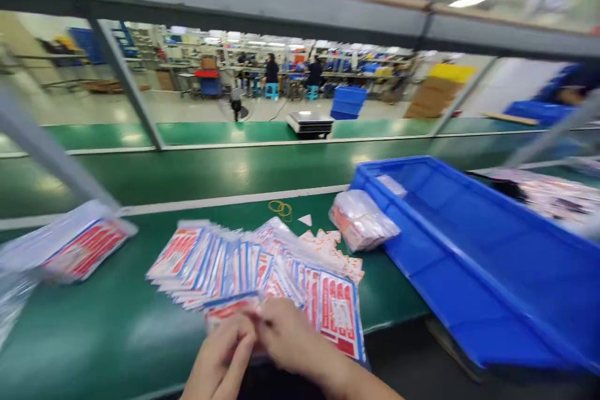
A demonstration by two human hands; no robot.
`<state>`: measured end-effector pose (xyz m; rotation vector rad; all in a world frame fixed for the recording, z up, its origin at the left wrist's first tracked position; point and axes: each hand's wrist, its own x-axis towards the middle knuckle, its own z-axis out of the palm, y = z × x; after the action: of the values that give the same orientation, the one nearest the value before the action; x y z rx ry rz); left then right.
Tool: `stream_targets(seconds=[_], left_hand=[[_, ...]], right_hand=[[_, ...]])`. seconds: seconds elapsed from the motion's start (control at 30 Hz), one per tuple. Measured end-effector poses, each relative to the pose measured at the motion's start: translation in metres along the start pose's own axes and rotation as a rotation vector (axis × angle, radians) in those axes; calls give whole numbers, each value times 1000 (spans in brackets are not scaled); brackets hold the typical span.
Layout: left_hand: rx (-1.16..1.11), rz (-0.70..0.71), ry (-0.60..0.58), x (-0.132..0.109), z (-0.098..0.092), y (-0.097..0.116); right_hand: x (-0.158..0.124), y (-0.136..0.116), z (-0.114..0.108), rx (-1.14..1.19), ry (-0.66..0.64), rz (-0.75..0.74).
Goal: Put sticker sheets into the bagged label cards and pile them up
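Observation:
My left hand and my right hand meet at the near edge of the green table, fingers pinched together on a clear red-and-white printed packet. Just beyond them lies a fanned row of the same packets, overlapping from left to right. The picture is smeared by motion, so finger detail is soft.
A stack of packets lies at the left. A clear bag of small pieces leans on a large blue bin at the right. Yellow rubber bands lie behind the row. A scale stands farther back; people work in the distance.

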<state>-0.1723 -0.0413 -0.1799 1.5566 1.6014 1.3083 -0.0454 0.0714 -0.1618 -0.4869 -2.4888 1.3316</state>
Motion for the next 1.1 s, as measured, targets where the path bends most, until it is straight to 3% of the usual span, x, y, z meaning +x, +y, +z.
stream_targets(seconds=[0.1,0.13,0.17,0.3,0.43,0.5,0.63,0.73,0.83,0.97,1.1], left_hand=[[41,-32,406,5,-17,-8],[-6,-88,472,6,-21,-13],[-117,-151,474,6,-24,-18],[-718,-391,156,6,-19,-29],[-903,-460,199,12,-7,-29],[-915,-458,170,15,-6,-28],[-838,-419,170,17,-6,-22],[-797,-306,154,14,-8,-14],[-762,-243,99,12,-11,-4],[-610,-327,120,14,-17,7],[-512,-500,159,20,-18,6]], right_hand=[[3,15,-11,177,105,135],[4,21,-15,201,133,192],[5,28,-18,218,143,221],[6,43,-25,293,147,266],[5,51,-25,296,209,310],[4,56,-24,302,196,324],[4,64,-19,383,34,306],[4,69,-14,458,43,287],[6,73,-6,682,87,271],[6,73,2,903,53,291],[4,62,-7,660,21,313]])
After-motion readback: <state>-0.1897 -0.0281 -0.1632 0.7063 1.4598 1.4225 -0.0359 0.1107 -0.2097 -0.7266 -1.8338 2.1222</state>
